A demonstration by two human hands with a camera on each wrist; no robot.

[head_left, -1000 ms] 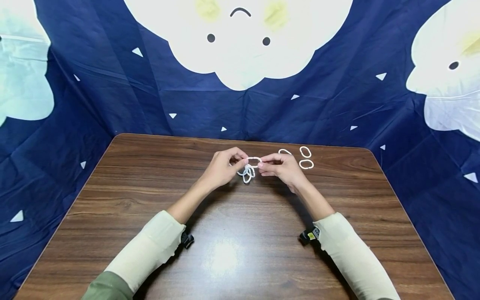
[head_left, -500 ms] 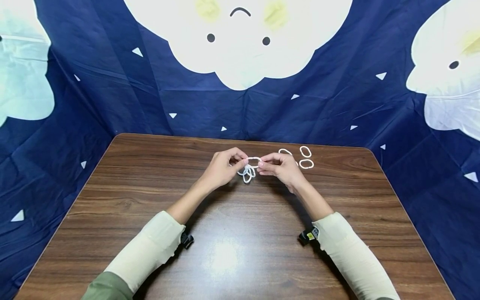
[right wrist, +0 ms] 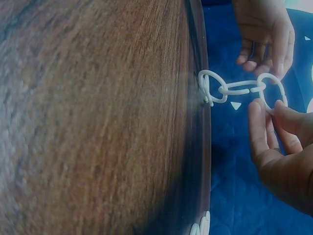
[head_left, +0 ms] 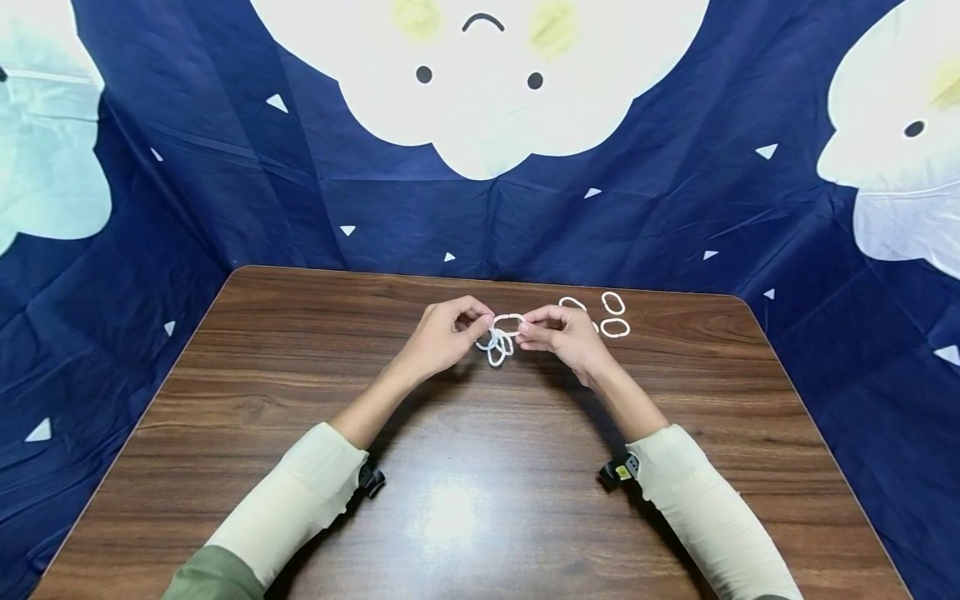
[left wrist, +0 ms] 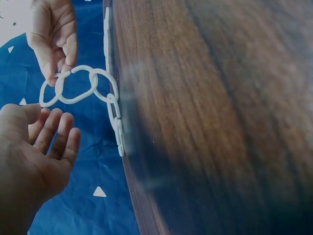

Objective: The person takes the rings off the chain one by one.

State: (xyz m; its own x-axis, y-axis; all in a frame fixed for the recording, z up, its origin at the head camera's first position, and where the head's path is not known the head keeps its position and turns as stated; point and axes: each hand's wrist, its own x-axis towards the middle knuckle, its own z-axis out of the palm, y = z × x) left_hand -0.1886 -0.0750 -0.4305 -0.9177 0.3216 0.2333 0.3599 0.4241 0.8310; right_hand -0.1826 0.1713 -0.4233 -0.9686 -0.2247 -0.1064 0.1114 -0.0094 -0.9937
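White oval plastic chain links hang joined in a short chain [left wrist: 77,101], its lower links bunched at the tabletop. Between both hands is the uppermost chain link [right wrist: 282,89]. My left hand [head_left: 450,333] pinches the left end of that link, thumb and fingertips right at its edge. From the other side my right hand [head_left: 566,340] pinches the opposite end between thumb and index finger, as the right wrist view shows. Below the fingers in the head view, the other joined links [head_left: 496,360] overlap one another in a small cluster.
Loose white links lie right of my right hand: one upper link [head_left: 613,313], one lower link [head_left: 615,336], and others partly hidden behind that hand. The wooden table [head_left: 300,350] ends at a rounded far edge, with a blue cloud-patterned cloth [head_left: 405,217] behind it.
Both hands keep nearly the same place with the link between them. Only a tiny shift of the whole head view shows.
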